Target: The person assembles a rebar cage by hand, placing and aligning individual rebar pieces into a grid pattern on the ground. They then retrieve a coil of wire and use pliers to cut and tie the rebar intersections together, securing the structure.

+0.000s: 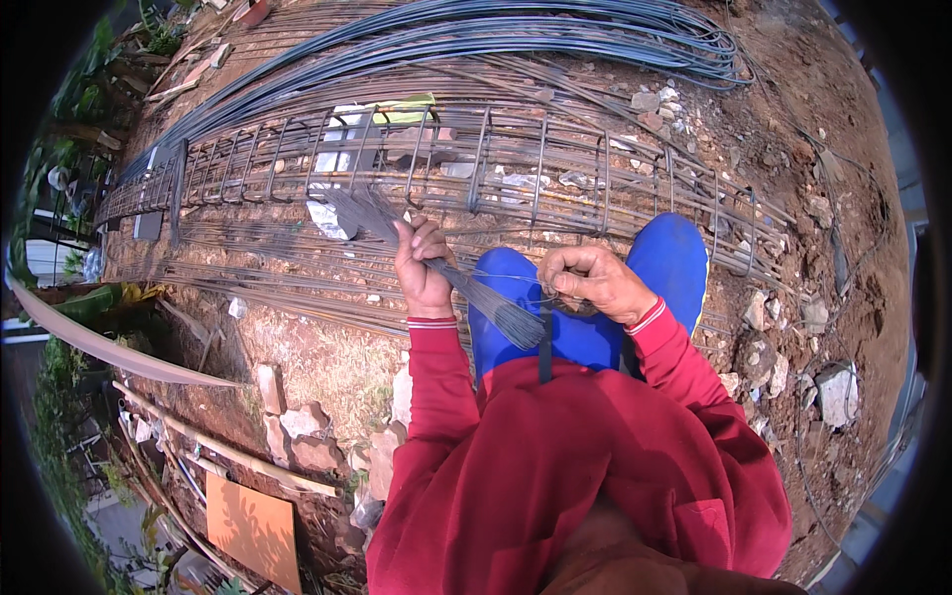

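My left hand is closed round the middle of a bundle of thin grey tie wires. The bundle slants across in front of me, its near end fanned out over my lap. To its right, my right hand pinches a thin wire between thumb and fingers; a fine strand runs from there toward the bundle. Both hands are held above my blue-clad knees. Just beyond them lies a long rebar cage of lengthwise bars with square stirrups.
A bundle of bent steel rods lies behind the cage. Loose bars stretch left along the ground. White and grey rocks are scattered at right. An orange board and a bamboo pole lie at lower left.
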Action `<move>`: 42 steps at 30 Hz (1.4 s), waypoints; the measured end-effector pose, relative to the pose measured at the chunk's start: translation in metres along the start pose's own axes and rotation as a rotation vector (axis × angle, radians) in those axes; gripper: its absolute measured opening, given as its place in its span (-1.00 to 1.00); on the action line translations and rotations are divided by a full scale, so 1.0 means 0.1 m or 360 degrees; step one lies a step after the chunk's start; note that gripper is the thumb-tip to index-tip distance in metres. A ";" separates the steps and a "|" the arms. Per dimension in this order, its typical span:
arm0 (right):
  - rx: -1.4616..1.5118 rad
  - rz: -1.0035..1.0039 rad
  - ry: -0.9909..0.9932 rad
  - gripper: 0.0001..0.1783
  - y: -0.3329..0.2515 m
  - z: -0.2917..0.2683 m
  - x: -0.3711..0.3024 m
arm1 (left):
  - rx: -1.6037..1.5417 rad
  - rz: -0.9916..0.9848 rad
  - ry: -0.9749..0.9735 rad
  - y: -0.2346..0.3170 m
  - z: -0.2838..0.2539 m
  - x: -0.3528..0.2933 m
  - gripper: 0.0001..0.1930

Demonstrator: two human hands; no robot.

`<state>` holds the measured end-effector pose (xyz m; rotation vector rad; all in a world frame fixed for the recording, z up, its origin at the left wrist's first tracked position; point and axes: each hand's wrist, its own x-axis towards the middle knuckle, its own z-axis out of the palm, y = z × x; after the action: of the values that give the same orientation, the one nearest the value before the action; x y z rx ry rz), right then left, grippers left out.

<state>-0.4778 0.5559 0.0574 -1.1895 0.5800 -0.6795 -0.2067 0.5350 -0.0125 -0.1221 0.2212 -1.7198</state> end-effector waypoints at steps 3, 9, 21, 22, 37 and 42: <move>0.0035 0.0134 0.0079 -0.81 0.03 0.04 -0.02 | 0.0081 0.0083 0.0041 0.01 0.00 -0.05 -0.72; -0.0258 -0.0097 0.0247 -0.84 0.09 0.15 -0.08 | 0.0271 0.0211 0.0123 0.03 0.00 -0.09 -0.71; -0.0233 0.0130 0.0097 -0.79 0.09 0.16 -0.14 | 0.0613 0.0315 0.0237 -0.05 0.09 -0.16 -0.70; -0.0222 0.0134 0.0095 -0.79 0.09 0.16 -0.15 | 0.0561 0.0298 0.0221 -0.05 0.10 -0.16 -0.70; -0.0405 0.0013 -0.0158 -0.77 0.12 0.10 -0.24 | 0.0416 0.0082 0.0046 -0.08 0.16 -0.24 -0.72; -0.0311 0.0124 -0.0081 -0.73 0.00 0.17 -0.22 | 0.0319 -0.0063 -0.0119 -0.08 0.19 -0.24 -0.73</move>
<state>-0.4804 0.5826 0.0630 -1.3549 0.6577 -0.5339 -0.2069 0.5579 0.0092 -0.0430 -0.0092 -1.7629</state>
